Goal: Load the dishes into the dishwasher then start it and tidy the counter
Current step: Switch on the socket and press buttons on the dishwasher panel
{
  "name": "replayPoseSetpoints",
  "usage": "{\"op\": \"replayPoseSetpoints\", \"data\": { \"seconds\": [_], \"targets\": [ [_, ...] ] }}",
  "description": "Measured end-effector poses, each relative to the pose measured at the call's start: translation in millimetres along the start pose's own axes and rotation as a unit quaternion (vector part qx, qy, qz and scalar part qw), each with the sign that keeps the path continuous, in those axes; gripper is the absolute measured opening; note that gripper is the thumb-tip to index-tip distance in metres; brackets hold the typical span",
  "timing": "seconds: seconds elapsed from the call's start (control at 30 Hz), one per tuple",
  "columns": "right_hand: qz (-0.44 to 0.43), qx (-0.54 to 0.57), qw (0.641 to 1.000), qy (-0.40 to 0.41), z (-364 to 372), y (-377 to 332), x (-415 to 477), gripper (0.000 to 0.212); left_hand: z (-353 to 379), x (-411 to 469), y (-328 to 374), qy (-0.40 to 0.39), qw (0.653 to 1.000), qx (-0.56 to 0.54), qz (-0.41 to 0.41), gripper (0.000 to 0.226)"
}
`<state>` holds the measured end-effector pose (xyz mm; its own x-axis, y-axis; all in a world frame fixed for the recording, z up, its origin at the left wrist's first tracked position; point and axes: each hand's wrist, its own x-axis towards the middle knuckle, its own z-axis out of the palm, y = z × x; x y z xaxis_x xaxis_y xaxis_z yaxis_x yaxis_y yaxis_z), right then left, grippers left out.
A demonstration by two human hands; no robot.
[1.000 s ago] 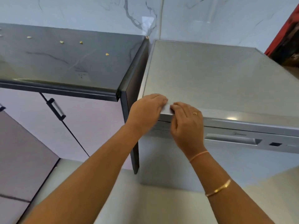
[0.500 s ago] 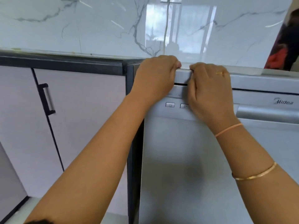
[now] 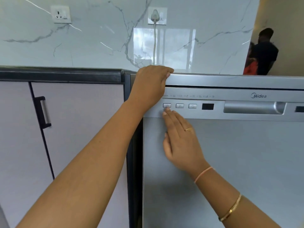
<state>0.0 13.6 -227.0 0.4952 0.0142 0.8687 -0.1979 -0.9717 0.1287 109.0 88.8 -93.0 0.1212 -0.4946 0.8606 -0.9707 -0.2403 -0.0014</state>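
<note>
A silver dishwasher (image 3: 230, 162) fills the right half of the head view, its door closed. My left hand (image 3: 151, 86) grips the front left corner of its top edge, fingers curled over the rim. My right hand (image 3: 179, 137) lies flat against the door, fingers pointing up, with a fingertip just under the power button (image 3: 167, 105) at the left end of the control panel. Two more buttons (image 3: 185, 106) and a dark display (image 3: 207, 106) sit to its right. The door handle recess (image 3: 253, 108) is further right.
A dark counter edge (image 3: 60, 74) runs left of the dishwasher over pale cabinet doors with a black handle (image 3: 43, 111). On the marble wall a plug (image 3: 155, 15) and cord feed down behind the machine. A person (image 3: 264, 51) stands at the far right.
The camera has dropped to face the dishwasher front. My right hand has left the top edge and come down to the power button. My left hand stays on the top corner.
</note>
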Motion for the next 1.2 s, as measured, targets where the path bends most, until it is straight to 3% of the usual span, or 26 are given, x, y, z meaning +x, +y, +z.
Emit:
{"op": "replayPoseSetpoints", "data": {
  "seconds": [0.2, 0.37, 0.6, 0.77, 1.2],
  "targets": [
    [0.029, -0.051, 0.998, -0.006, -3.3, -8.6, 9.8, 0.070, -4.1, -0.3, 0.5, -0.009, 0.999, -0.033, -0.023, 0.033],
    [0.028, -0.114, 0.993, -0.013, -4.4, -7.6, 15.9, 0.062, -1.6, -2.4, 2.7, 0.025, 0.999, -0.039, -0.022, 0.032],
    [0.007, -0.172, 0.981, 0.087, -4.0, -11.2, 32.9, 0.045, 3.9, -6.9, 5.8, 0.083, 0.996, -0.032, -0.014, 0.033],
    [-0.007, -0.209, 0.973, 0.098, 5.8, -7.2, 32.7, 0.043, 3.6, -6.0, 5.6, 0.086, 0.995, -0.050, -0.014, 0.033],
    [0.000, -0.108, 0.994, 0.032, -2.8, 3.3, 12.2, 0.065, 13.3, -7.0, 1.1, 0.127, 0.988, -0.085, -0.023, 0.027]
  ]
}}
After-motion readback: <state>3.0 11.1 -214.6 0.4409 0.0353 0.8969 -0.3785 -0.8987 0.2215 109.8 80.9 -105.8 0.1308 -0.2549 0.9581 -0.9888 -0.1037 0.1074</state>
